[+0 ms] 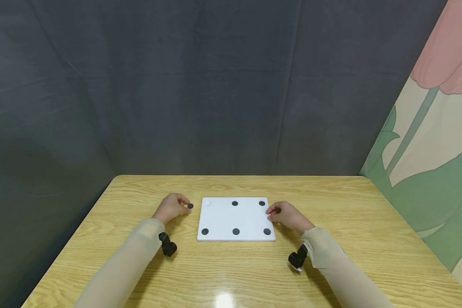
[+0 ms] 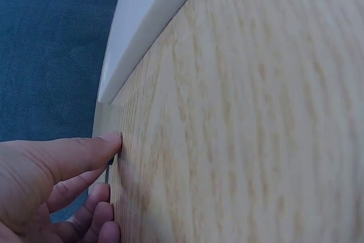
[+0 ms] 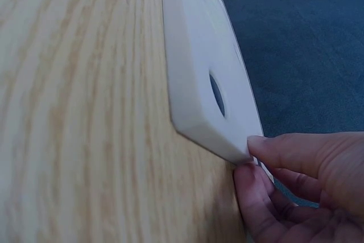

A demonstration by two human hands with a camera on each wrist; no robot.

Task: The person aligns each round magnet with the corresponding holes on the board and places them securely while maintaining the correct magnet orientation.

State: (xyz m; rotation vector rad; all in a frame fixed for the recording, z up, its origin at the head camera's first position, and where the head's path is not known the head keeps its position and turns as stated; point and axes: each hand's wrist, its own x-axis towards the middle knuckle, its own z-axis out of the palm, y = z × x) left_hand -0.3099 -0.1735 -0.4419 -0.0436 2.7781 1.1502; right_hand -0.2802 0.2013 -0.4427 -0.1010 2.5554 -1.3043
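Observation:
A small round black disc (image 1: 190,206) is pinched between the thumb and fingertips of my left hand (image 1: 172,207), just left of the white board (image 1: 231,218). In the left wrist view the fingers (image 2: 74,157) mostly hide the disc, and they are low by the tabletop. Several black discs (image 1: 236,231) sit in round recesses along the board's near and far edges. The far left recess (image 1: 209,203) shows plain white. My right hand (image 1: 288,215) holds the board's right edge, its thumb (image 3: 273,145) on the top face and curled fingers against the side.
The board lies flat on a light wooden table (image 1: 231,273). Behind the table hangs a dark cloth (image 1: 200,94). A wall with a painted flower (image 1: 439,171) borders the right side. Black wrist cameras (image 1: 168,247) are strapped over both sleeves.

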